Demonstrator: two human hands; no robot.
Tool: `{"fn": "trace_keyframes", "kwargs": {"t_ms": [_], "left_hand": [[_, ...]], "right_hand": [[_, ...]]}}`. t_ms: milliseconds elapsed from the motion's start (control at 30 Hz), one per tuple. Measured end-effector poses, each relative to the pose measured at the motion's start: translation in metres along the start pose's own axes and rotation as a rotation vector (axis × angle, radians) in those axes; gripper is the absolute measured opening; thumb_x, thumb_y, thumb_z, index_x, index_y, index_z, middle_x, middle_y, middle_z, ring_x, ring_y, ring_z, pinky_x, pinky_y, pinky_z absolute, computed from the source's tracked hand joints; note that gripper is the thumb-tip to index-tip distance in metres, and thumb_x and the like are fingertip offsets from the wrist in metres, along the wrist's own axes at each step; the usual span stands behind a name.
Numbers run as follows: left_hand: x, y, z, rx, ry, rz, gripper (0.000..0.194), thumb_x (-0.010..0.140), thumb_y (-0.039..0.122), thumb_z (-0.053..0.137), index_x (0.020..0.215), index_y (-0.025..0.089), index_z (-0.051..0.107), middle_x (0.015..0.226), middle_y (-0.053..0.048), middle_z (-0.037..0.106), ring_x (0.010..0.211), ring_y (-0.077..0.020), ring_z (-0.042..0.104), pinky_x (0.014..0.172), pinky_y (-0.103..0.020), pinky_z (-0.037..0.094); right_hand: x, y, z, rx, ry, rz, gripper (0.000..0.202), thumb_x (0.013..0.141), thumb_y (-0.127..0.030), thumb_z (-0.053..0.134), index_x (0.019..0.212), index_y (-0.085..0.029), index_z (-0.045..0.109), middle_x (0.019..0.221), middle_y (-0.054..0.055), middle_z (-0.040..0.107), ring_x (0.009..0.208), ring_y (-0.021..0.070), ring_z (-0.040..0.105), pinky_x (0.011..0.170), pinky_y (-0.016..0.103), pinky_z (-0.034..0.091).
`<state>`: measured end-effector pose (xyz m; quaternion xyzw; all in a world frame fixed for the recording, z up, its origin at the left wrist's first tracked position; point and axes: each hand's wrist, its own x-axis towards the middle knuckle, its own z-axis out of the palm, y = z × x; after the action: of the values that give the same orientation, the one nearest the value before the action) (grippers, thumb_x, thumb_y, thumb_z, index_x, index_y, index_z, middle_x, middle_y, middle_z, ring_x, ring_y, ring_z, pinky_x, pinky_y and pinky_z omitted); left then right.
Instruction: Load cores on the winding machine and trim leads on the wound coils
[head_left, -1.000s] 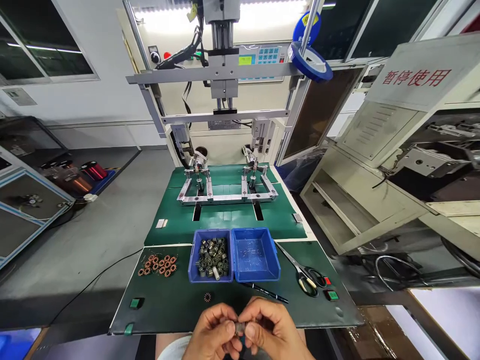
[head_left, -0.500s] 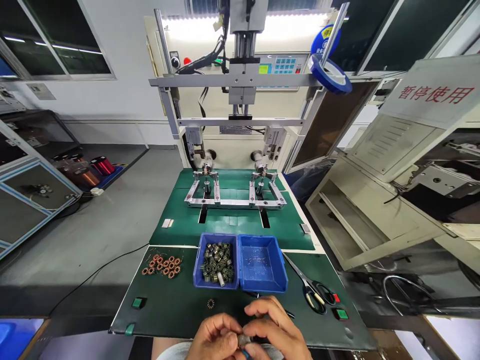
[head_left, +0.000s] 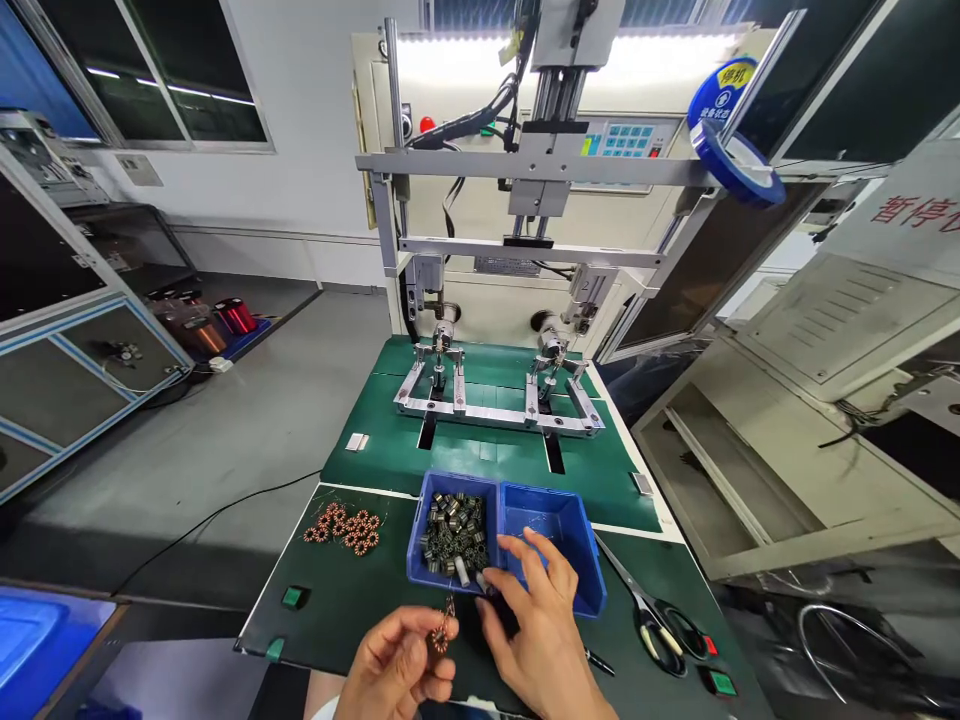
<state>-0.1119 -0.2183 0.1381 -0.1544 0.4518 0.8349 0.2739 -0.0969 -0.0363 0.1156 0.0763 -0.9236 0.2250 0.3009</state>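
Observation:
In my left hand (head_left: 401, 660), a small ring coil wound with copper wire (head_left: 439, 638) is pinched between thumb and fingers, a wire end pointing up from it. My right hand (head_left: 536, 615) reaches to the front edge of the blue bins. Its thumb and index finger are at a small whitish cylinder (head_left: 481, 580), the other fingers spread over the right bin (head_left: 592, 560). The left bin (head_left: 415, 550) is heaped with dark metallic rings (head_left: 456, 530), with another whitish cylinder (head_left: 461, 571) at their front. Several copper-wound coils (head_left: 345, 528) lie on the mat to the left.
Scissors (head_left: 652, 620) and a black pen-like tool (head_left: 600, 662) lie on the right. Green buttons (head_left: 294, 597) (head_left: 720, 683) flank the work area. Behind the bins stands a machine with a metal clamp frame (head_left: 495, 414) on the green mat (head_left: 480, 465).
My hands have separated. The left holds the coil farther left; the right has moved forward to the bins with the whitish cylinder. The view has shifted left.

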Motion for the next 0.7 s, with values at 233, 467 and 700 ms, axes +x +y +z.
{"fn": "trace_keyframes", "kwargs": {"t_ms": [233, 467, 700], "left_hand": [[0.001, -0.006, 0.026, -0.093, -0.187, -0.102, 0.041, 0.049, 0.038, 0.094, 0.069, 0.017, 0.066, 0.064, 0.004, 0.07, 0.052, -0.0064, 0.062, 0.05, -0.015, 0.051], [0.006, -0.018, 0.021, -0.089, -0.349, -0.191, 0.036, 0.061, 0.032, 0.09, 0.075, 0.016, 0.06, 0.067, 0.003, 0.07, 0.058, -0.0077, 0.068, 0.055, -0.015, 0.054], [0.01, -0.027, 0.01, -0.158, -0.508, -0.164, 0.02, 0.076, 0.024, 0.08, 0.086, 0.018, 0.064, 0.078, 0.001, 0.074, 0.063, -0.0089, 0.072, 0.06, -0.017, 0.058]], "right_hand": [[-0.013, -0.017, -0.016, 0.761, -0.021, 0.169, 0.025, 0.092, -0.046, 0.059, 0.11, -0.032, 0.07, 0.114, 0.007, 0.067, 0.109, 0.0262, 0.058, 0.092, 0.043, 0.051], [-0.012, -0.021, -0.026, 0.798, 0.136, 0.332, 0.014, 0.087, -0.036, 0.068, 0.079, -0.028, 0.077, 0.092, 0.008, 0.07, 0.096, 0.025, 0.063, 0.088, 0.041, 0.054], [-0.009, -0.016, -0.031, 0.925, 0.054, 0.211, 0.03, 0.087, -0.053, 0.065, 0.106, -0.033, 0.074, 0.107, 0.009, 0.071, 0.101, 0.0249, 0.064, 0.086, 0.039, 0.055]]}}
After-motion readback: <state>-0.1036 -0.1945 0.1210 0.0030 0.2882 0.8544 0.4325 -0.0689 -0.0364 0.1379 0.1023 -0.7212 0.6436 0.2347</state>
